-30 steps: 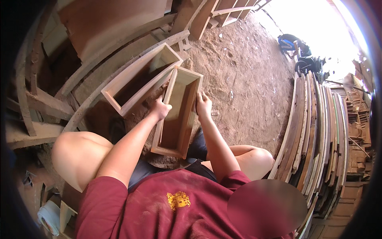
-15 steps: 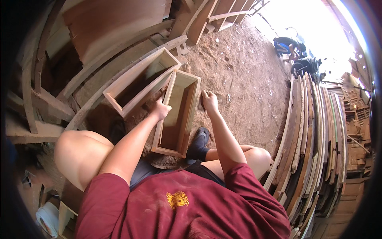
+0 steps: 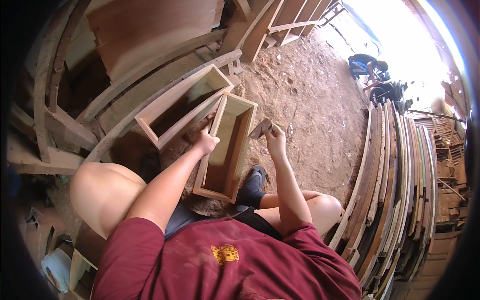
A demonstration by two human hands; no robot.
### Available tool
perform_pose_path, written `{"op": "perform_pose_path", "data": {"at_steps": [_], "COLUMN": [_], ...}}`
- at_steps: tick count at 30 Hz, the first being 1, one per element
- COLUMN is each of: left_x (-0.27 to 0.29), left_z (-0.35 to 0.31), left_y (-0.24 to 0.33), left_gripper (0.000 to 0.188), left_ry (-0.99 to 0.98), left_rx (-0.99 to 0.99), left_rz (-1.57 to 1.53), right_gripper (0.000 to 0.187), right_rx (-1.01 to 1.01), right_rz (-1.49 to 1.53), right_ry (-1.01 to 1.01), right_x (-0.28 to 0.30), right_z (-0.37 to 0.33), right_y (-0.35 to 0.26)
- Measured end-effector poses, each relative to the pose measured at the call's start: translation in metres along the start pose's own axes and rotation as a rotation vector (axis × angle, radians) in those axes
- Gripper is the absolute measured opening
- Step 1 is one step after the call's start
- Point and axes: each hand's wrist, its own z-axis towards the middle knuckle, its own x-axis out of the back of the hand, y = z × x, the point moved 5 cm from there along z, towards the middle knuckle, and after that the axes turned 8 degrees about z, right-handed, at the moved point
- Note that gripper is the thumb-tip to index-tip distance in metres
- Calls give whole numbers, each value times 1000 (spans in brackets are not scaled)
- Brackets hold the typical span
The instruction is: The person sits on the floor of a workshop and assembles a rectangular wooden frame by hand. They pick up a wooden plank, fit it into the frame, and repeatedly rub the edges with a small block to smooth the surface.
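Note:
A pale wooden drawer-like box stands open-topped on the ground between my legs. My left hand grips its left wall, with the fingers wrapped over the rim. To the right of the box, my right hand is raised off the wood and pinches a thin brown piece of sandpaper. A second box of the same shape lies just left of the first, and their far corners almost meet.
Curved timber frames and a large brown board take up the left side. Long planks are stacked on the right. A person crouches by a motorbike at the far right. Shelf-like wooden frames stand at the back.
My right hand has lifted away from the box's right wall and turned, bringing the sandpaper into fuller view. My left hand keeps its grip on the box. The view has shifted slightly.

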Motion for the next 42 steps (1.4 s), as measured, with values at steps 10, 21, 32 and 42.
{"op": "perform_pose_path", "data": {"at_steps": [10, 21, 32, 42], "left_x": [-7, -6, -15, -3], "left_z": [19, 15, 25, 10], "left_y": [-32, -25, -39, -13], "left_gripper": [63, 67, 68, 61], "left_ry": [55, 36, 6, 57], "left_rx": [-11, 3, 1, -28], "left_rz": [51, 54, -33, 98], "right_gripper": [33, 41, 53, 44], "right_rx": [455, 236, -168, -12], "right_rz": [-784, -860, -360, -321], "right_ry": [-25, -183, -86, 153], "right_x": [-49, -46, -47, -50], "right_z": [-46, -17, -17, 34], "right_y": [-25, -25, 19, 40]}}
